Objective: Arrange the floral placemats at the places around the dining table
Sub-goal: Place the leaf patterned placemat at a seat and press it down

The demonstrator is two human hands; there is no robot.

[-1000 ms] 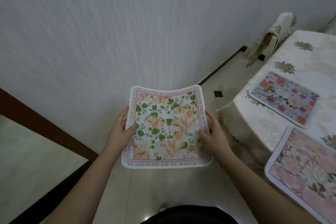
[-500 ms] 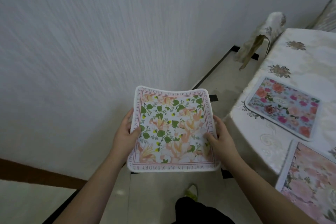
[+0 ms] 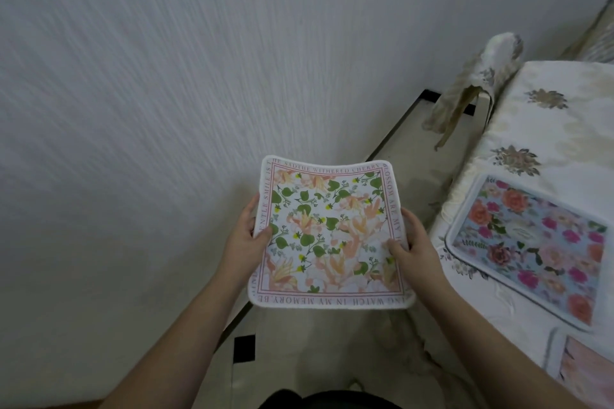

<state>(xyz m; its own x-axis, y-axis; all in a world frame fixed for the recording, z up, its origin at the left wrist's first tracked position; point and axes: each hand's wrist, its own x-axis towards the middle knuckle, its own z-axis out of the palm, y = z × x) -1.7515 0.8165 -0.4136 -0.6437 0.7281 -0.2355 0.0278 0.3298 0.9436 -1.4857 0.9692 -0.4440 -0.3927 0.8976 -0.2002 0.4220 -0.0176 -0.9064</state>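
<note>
The white placemat (image 3: pixel 329 236), printed with peach flowers, green leaves and a border of lettering, is held in the air to the left of the worktop (image 3: pixel 545 129), above the tiled floor (image 3: pixel 412 169) and clear of the worktop's near edge. The left hand (image 3: pixel 244 239) grips the mat's left edge; its thumb lies on the printed face and its fingers (image 3: pixel 254 206) curl behind the edge. The right hand (image 3: pixel 413 242) grips the mat's right edge in the same way, thumb on top and fingers wrapped round the rim. The mat sags slightly between the two hands, and its far corners curl upward. On the worktop, which is covered by a cream cloth with flower motifs, a blue placemat (image 3: pixel 531 246) with pink and orange roses lies flat near the left edge. A pink placemat (image 3: pixel 584 372) lies on the worktop nearer the person, just beside the blue one; only its corner is in view. A chair back (image 3: pixel 478 83) draped in patterned fabric stands at the worktop's far left corner. A textured white wall (image 3: pixel 166 76) fills the area to the left of the worktop.
</note>
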